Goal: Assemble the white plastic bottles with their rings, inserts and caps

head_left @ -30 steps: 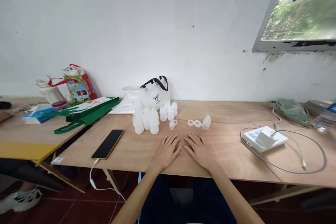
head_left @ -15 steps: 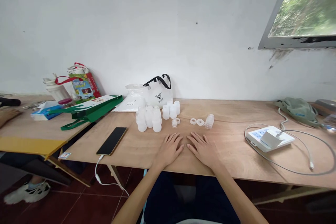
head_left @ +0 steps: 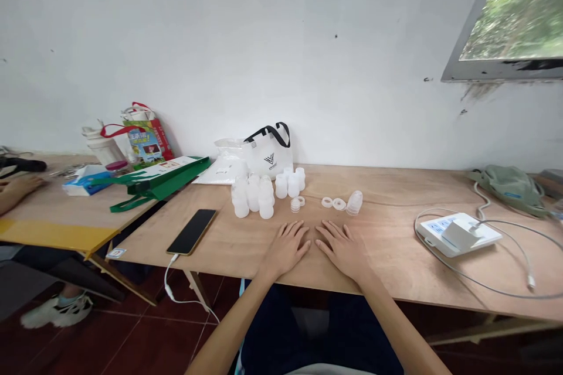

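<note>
Resting left hand and right hand palms-down by the near edge of the bench, with fingers slightly spread, gripping nothing. Seemingly idling; needing a forward reach for white cups, rings and clear dome, sitting toward the back edge.

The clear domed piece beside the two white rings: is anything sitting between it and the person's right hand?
Nothing visible stands in the way. The right hand rests palm-down on the table, with the clear domed piece just beyond it; the white rings lie to that piece's left.
</note>
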`<state>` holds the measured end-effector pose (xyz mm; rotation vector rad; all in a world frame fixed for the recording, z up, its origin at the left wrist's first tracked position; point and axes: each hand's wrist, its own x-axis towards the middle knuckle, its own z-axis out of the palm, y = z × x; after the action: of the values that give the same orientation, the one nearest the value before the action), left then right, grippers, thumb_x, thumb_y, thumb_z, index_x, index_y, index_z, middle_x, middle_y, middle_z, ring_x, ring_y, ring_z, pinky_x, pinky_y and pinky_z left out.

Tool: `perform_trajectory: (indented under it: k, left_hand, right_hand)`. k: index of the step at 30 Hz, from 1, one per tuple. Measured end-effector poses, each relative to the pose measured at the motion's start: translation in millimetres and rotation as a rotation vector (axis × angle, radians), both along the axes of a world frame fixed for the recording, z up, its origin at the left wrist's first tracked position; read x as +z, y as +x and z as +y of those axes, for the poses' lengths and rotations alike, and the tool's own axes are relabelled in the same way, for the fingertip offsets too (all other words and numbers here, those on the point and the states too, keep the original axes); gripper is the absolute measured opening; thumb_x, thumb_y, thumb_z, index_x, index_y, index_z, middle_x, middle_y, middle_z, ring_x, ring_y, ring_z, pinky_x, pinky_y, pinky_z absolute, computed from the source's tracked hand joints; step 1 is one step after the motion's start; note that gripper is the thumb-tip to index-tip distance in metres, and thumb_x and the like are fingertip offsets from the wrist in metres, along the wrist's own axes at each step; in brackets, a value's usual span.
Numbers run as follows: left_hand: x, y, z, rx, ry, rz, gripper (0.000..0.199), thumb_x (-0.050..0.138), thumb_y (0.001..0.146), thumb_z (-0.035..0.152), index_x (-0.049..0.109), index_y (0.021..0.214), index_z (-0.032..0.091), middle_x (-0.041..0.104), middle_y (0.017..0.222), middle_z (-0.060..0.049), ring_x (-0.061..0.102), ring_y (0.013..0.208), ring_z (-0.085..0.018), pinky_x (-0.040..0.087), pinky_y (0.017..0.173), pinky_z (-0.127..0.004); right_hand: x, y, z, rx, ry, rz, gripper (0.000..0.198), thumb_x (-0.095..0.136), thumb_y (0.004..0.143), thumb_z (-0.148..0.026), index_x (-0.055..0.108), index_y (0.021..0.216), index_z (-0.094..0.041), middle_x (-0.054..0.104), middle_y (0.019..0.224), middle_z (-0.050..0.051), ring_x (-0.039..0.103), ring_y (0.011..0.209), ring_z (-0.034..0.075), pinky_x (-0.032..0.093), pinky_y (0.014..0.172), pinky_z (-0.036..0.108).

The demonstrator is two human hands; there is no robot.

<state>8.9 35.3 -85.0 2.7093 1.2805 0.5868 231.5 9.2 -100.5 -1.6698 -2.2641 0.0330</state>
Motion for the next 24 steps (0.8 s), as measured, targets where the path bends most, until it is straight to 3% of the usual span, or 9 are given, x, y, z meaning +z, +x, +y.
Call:
perform_trajectory:
  k: [24]
  left_hand:
    - [4.2, 1.3, -2.2, 0.007, -0.016, -0.006, 0.044, 0.042, 0.108, 0.044, 0.054, 0.144, 0.021, 0.049, 0.157, -0.009, 0.044, 0.145, -0.026, 0.033, 0.123, -0.049]
  right_hand:
    - [-3.0, 0.3, 1.0, -0.003, 0.024, 0.003, 0.054, 0.033, 0.108, -0.055, 0.053, 0.151, -0.029, 0.044, 0.162, 0.008, 0.04, 0.15, 0.027, 0.025, 0.124, 0.059]
